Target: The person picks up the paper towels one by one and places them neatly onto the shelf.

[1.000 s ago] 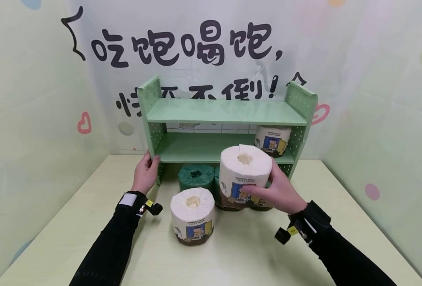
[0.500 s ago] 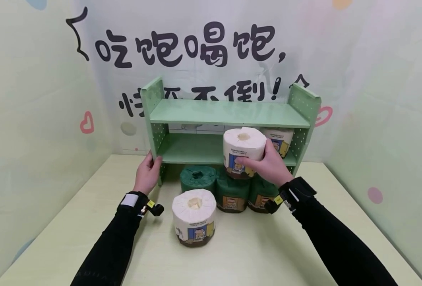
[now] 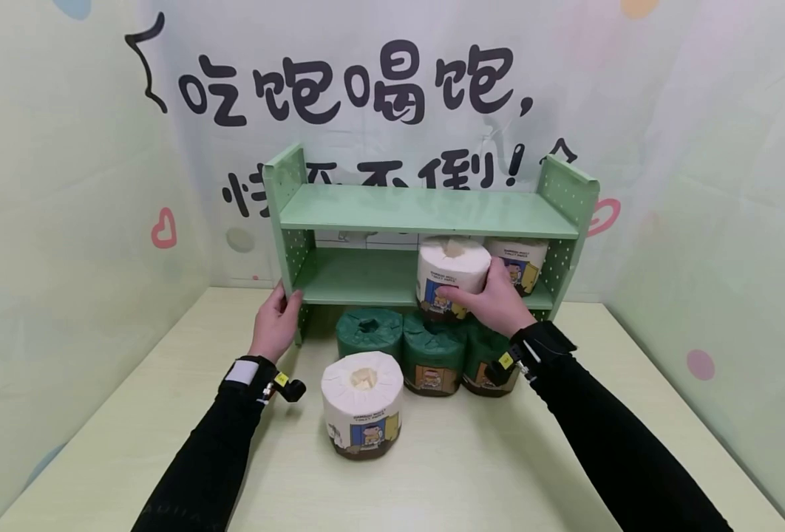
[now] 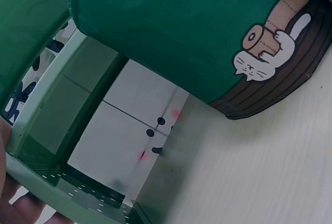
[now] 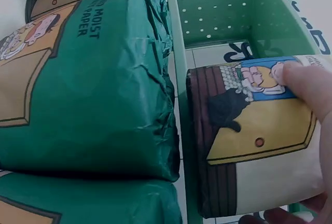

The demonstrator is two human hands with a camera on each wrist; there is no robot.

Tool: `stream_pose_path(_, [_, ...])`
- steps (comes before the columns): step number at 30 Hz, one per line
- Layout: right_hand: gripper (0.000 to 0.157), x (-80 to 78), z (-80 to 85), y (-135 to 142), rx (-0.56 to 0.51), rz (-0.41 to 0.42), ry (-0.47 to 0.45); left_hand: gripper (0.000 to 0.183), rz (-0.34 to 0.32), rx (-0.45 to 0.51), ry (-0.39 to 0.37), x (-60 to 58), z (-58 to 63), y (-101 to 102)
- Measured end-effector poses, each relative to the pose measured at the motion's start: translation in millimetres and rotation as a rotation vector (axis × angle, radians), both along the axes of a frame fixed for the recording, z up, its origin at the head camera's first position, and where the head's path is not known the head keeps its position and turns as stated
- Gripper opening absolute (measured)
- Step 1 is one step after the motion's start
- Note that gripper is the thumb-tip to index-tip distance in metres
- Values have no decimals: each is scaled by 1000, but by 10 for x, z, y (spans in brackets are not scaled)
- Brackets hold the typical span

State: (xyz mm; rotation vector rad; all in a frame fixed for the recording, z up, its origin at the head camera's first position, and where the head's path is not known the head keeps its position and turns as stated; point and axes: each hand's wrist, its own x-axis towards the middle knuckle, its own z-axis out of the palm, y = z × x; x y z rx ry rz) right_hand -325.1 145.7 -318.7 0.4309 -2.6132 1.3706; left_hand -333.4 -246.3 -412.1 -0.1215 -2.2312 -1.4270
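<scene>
My right hand (image 3: 502, 301) grips a white-wrapped toilet paper roll (image 3: 454, 270) by its right side, thumb across the printed front. The roll stands upright at the front of the middle board of a green shelf rack (image 3: 359, 277). In the right wrist view, the base of this toilet paper roll (image 5: 259, 146) is right at the board's edge. My left hand (image 3: 276, 321) holds the rack's left side panel, thumb in front and fingers round behind. Another white toilet paper roll (image 3: 522, 264) sits at the right end of the same board, partly behind my right hand.
Several green-wrapped toilet paper rolls (image 3: 432, 358) stand in a row on the table (image 3: 452, 473), at the front of the rack's bottom level. A third white toilet paper roll (image 3: 362, 406) stands in front of them. A printed cloth backdrop (image 3: 366, 44) hangs behind the rack.
My right hand has carried the white toilet paper roll forward and up from above the green rolls onto the middle board. My left hand keeps its hold on the rack.
</scene>
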Motion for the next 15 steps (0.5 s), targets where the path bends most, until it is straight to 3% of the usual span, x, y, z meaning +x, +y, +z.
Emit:
stream_pose_path(4, [106,0,24,-26,60,-34,22,47,-4,0,5,-4,-4,-6])
stream_pose_path(12, [94,-27,57,-112,-27,-12,9,48,-17,5,5,-27,-33,-33])
stream_pose_path(15, [93,-49,74,-131,2,-38,-4,48,-12,1,6,-29,-30,-30])
